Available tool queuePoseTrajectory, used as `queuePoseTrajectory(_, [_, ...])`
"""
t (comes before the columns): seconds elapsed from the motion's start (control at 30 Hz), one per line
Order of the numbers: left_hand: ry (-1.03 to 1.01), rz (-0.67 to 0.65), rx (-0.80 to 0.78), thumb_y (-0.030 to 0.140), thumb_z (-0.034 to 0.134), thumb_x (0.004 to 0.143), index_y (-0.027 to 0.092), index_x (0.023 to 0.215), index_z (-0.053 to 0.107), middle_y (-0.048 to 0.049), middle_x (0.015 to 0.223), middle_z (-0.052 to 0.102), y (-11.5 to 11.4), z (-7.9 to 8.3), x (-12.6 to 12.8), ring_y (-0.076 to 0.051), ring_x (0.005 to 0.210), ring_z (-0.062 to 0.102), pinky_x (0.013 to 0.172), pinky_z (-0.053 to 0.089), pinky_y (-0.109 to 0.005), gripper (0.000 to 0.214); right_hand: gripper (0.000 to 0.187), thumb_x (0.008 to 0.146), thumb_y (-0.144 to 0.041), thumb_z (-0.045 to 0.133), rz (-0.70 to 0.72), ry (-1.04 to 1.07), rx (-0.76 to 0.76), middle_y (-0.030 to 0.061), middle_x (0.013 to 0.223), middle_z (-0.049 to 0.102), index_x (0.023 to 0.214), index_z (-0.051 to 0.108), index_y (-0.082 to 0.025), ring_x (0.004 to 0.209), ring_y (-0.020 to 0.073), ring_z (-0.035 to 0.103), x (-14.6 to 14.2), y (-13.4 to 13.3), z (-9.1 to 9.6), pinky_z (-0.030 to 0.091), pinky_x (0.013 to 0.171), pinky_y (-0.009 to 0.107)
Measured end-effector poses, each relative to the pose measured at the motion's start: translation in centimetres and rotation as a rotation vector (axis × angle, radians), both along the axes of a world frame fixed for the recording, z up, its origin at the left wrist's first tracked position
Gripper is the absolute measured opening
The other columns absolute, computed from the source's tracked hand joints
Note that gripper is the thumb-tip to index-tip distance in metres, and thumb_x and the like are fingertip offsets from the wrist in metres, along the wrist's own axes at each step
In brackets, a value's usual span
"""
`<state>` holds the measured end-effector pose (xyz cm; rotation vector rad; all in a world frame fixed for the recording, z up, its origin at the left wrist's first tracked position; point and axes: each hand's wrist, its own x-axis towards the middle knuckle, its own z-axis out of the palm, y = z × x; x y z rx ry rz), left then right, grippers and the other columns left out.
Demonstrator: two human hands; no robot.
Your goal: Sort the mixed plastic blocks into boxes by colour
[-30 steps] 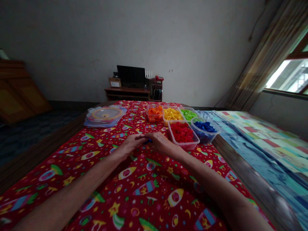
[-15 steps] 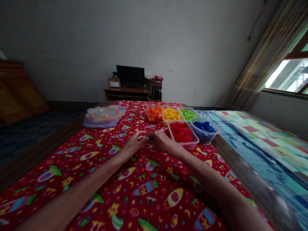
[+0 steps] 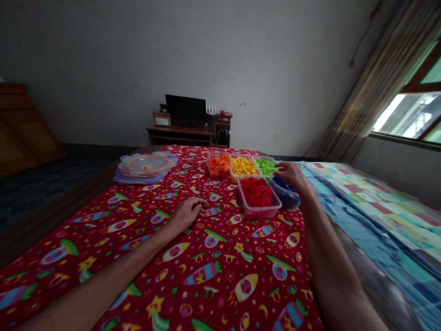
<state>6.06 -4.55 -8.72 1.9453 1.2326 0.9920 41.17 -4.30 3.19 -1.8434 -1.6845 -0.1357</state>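
Note:
My right hand (image 3: 291, 175) is over the rim of the round clear bowl (image 3: 291, 202), which holds blue plastic pieces (image 3: 283, 183). Its fingers are drawn together and point down to the left; whatever is between them is hidden. My left hand (image 3: 188, 214) rests on the red patterned cloth (image 3: 215, 253), its fingers loosely bent and apart, with nothing visible in them. A clear rectangular tub (image 3: 263, 213) of red pieces (image 3: 255, 192) stands between the two hands, touching or very near the bowl.
Behind are tubs of orange pieces (image 3: 219, 161), yellow pieces (image 3: 243, 164) and green pieces (image 3: 265, 165). Stacked clear lids (image 3: 148, 164) lie at the back left. A bed (image 3: 365, 202) adjoins the table's right side. A monitor (image 3: 186, 110) stands by the far wall.
My hands were together mid-table around a small blue piece. My right hand has moved right to the blue pieces' bowl; my left has come down slightly left. The blue piece no longer shows between them.

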Motion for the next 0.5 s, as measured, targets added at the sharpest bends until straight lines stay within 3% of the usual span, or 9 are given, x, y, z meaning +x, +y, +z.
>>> queuePoseTrajectory(0.23, [0.037,-0.034,0.082,0.026,0.043,0.074,0.017,0.081,0.065,-0.0043,0.076,0.068,0.2,-0.4,-0.1,-0.017,0.064,0.067,0.06,0.055,-0.029,0.025,0.033,0.08,-0.019,0.047,-0.081,0.007,0.141,0.0117,0.085,0.073,0.099,0.073,-0.011,0.085,0.0206,0.067,0.8,-0.5,1.3,0.048,0.078,0.028])
queuePoseTrajectory(0.37, [0.076,-0.036,0.121,0.025,0.041,0.075,0.016,0.082,0.066,-0.0062,0.082,0.068,0.3,-0.5,-0.1,-0.017,0.065,0.067,0.062,0.055,-0.029,0.027,0.032,0.075,-0.012,0.049,-0.143,-0.138,-0.107,0.0133,0.091,0.073,0.095,0.075,-0.012,0.088,0.0226,0.067,1.9,-0.4,0.6,0.048,0.078,0.027])
queuePoseTrajectory(0.5, [0.119,-0.05,0.184,0.022,0.041,0.076,0.016,0.082,0.065,-0.0065,0.086,0.067,0.1,-0.3,-0.1,-0.015,0.065,0.066,0.064,0.054,-0.028,0.026,0.047,0.065,0.001,0.047,0.001,-0.111,-0.317,0.0037,0.085,0.075,0.097,0.075,-0.019,0.082,0.0179,0.068,1.8,0.0,-0.9,0.048,0.071,0.021])
